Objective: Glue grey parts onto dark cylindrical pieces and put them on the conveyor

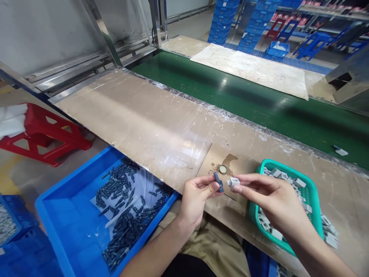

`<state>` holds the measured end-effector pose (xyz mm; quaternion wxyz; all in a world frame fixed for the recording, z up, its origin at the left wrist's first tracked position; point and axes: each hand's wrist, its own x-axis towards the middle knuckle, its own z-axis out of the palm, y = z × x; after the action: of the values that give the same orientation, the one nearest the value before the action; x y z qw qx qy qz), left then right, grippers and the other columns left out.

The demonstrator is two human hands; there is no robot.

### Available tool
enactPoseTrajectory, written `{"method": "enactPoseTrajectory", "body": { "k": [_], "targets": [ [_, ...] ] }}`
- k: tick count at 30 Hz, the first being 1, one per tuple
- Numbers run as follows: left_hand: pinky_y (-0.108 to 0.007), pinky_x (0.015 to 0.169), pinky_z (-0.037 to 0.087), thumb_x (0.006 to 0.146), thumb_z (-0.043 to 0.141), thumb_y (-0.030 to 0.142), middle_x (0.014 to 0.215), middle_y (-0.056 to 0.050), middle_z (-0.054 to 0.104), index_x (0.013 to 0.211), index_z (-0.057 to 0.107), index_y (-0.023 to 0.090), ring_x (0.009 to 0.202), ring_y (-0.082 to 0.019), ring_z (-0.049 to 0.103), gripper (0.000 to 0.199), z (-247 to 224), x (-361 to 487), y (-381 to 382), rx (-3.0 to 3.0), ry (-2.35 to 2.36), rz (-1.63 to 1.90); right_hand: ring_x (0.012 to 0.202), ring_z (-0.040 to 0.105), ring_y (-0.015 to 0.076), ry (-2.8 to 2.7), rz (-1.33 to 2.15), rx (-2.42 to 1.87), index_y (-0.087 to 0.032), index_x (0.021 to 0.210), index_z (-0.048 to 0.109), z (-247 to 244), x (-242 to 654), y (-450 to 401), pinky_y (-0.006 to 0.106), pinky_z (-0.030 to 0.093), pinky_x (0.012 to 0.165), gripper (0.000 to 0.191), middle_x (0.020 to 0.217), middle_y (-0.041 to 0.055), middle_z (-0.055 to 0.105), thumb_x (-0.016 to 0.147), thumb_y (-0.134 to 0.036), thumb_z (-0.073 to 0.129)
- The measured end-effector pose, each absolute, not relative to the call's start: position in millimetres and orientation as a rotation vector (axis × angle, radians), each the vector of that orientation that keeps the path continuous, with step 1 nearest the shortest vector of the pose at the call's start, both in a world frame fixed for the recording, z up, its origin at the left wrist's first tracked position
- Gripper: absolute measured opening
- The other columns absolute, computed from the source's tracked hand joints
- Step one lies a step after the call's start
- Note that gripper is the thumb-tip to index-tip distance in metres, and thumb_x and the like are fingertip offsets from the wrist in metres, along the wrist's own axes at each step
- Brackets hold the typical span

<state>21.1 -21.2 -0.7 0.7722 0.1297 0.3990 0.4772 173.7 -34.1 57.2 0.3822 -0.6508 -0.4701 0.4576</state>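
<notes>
My left hand (196, 198) pinches a dark blue-grey plastic part (219, 182), held upright above the table's front edge. In my right hand (266, 192) is a light grey square part (233, 183), gripped between thumb and fingers, its narrow end facing the dark part. A small gap separates the two parts. Just beyond them a round bottle-cap-like disc (223, 169) lies on a brown cardboard sheet (206, 165) beside a wet stain. The green basket (315, 192) of light grey parts stands under and beside my right forearm.
A blue tray (57, 219) of dark parts (123, 231) is at the lower left. Loose grey parts (330, 231) lie right of the basket. Across the table (138, 115) runs a green conveyor (196, 77) bearing one small part (341, 151). A red stool (49, 134) stands left.
</notes>
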Motion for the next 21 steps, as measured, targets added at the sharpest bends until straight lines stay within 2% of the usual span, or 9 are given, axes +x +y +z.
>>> {"method": "enactPoseTrajectory", "body": {
  "k": [4, 9, 12, 14, 16, 18, 21],
  "targets": [
    [-0.032, 0.069, 0.056, 0.051, 0.085, 0.028, 0.071, -0.008, 0.073, 0.076, 0.073, 0.010, 0.068, -0.018, 0.067, 0.033, 8, 28, -25, 0.365, 0.881, 1.060, 0.072, 0.071, 0.0253, -1.210, 1.181, -1.632, -0.019, 0.082, 0.075, 57, 169, -37, 0.034, 0.061, 0.067, 0.030, 0.081, 0.0085, 0.074, 0.060, -0.040, 0.079],
    [-0.033, 0.067, 0.057, 0.044, 0.087, 0.024, 0.062, -0.004, 0.070, 0.058, 0.071, 0.014, 0.064, -0.018, 0.066, 0.024, 14, 25, -24, 0.531, 0.995, 1.128, 0.073, 0.071, 0.0265, -1.251, 1.173, -1.616, -0.021, 0.079, 0.075, 58, 166, -41, 0.037, 0.061, 0.068, 0.026, 0.081, 0.0078, 0.074, 0.060, -0.039, 0.079],
    [-0.031, 0.067, 0.056, 0.050, 0.084, 0.023, 0.062, -0.003, 0.068, 0.055, 0.071, 0.015, 0.063, -0.018, 0.065, 0.017, 12, 23, -16, 0.695, 1.007, 1.137, 0.075, 0.071, 0.0262, -1.283, 1.201, -1.623, -0.020, 0.082, 0.074, 57, 165, -37, 0.035, 0.060, 0.069, 0.027, 0.083, 0.0073, 0.074, 0.062, -0.038, 0.077],
    [-0.031, 0.070, 0.056, 0.055, 0.082, 0.021, 0.072, -0.005, 0.070, 0.066, 0.074, 0.014, 0.070, -0.019, 0.066, 0.015, 12, 21, -10, 0.765, 0.966, 1.090, 0.075, 0.070, 0.0263, -1.362, 1.190, -1.685, -0.019, 0.083, 0.075, 52, 170, -22, 0.034, 0.058, 0.068, 0.028, 0.082, 0.0074, 0.074, 0.063, -0.038, 0.075],
    [-0.030, 0.073, 0.055, 0.056, 0.080, 0.016, 0.091, -0.008, 0.071, 0.085, 0.075, 0.016, 0.083, -0.022, 0.067, 0.029, 14, 17, -6, 0.779, 0.942, 1.056, 0.076, 0.070, 0.0265, -1.450, 1.006, -1.816, -0.016, 0.084, 0.075, 44, 188, 6, 0.034, 0.056, 0.068, 0.027, 0.080, 0.0083, 0.074, 0.066, -0.036, 0.073],
    [-0.028, 0.079, 0.053, 0.056, 0.079, 0.014, 0.105, -0.008, 0.068, 0.099, 0.072, 0.019, 0.096, -0.023, 0.064, 0.044, 15, 6, -9, 0.772, 1.030, 1.138, 0.078, 0.069, 0.0265, -1.428, 0.561, -1.995, -0.014, 0.086, 0.074, 35, 220, 41, 0.034, 0.054, 0.069, 0.024, 0.081, 0.0101, 0.073, 0.069, -0.030, 0.069],
    [-0.025, 0.088, 0.047, 0.064, 0.075, 0.020, 0.102, -0.004, 0.067, 0.104, 0.068, 0.024, 0.100, -0.020, 0.061, 0.041, 2, -29, -22, 0.858, 1.419, 1.372, 0.080, 0.068, 0.0272, -1.262, 0.191, -2.233, -0.010, 0.088, 0.073, 28, 285, 87, 0.036, 0.051, 0.075, 0.022, 0.081, 0.0133, 0.072, 0.071, -0.020, 0.064]
  ]
}}
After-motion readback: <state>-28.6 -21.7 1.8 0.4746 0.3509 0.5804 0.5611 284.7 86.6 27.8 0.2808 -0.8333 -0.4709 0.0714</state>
